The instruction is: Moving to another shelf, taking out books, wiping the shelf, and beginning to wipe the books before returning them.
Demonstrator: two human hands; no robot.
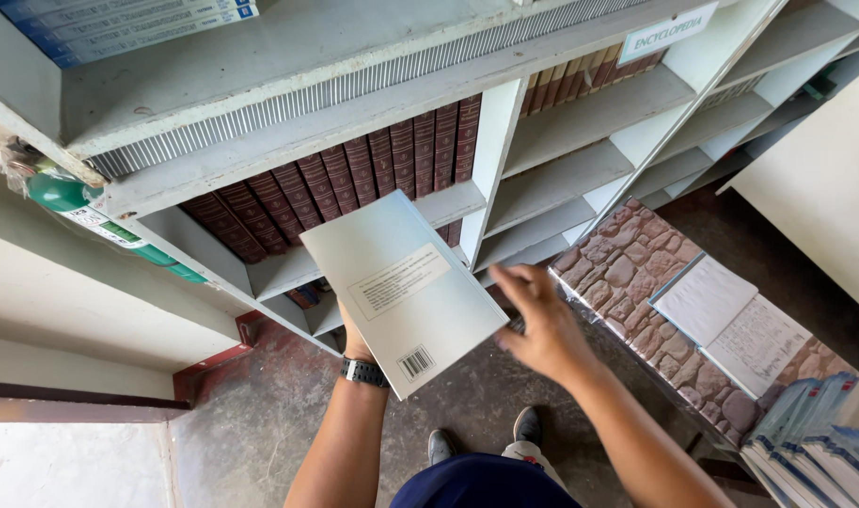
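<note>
The left hand (352, 331) holds a thin grey book (403, 290) from below, its fingers hidden behind the cover and closed on the lower edge; a dark wristwatch (364, 373) sits on that wrist. The book is raised in the air in front of the grey shelving unit (580, 113), back cover toward the camera, tilted with its barcode corner pointing down toward the person.

The right hand (540, 325) hovers just beside the book's right edge, fingers spread apart and holding nothing (it is blurred, so whether a fingertip touches the cover cannot be told).

Behind the book, a row of dark red volumes (373, 169) stands upright on a shelf. To the right, a table with a stone-pattern cover (627, 273) carries an open ledger (730, 325), and a stack of blue-edged books (815, 433) lies at the lower right. A green cylinder (81, 212) leans at the left beside the shelving. The person's shoes (486, 437) stand on the concrete floor (251, 423).
</note>
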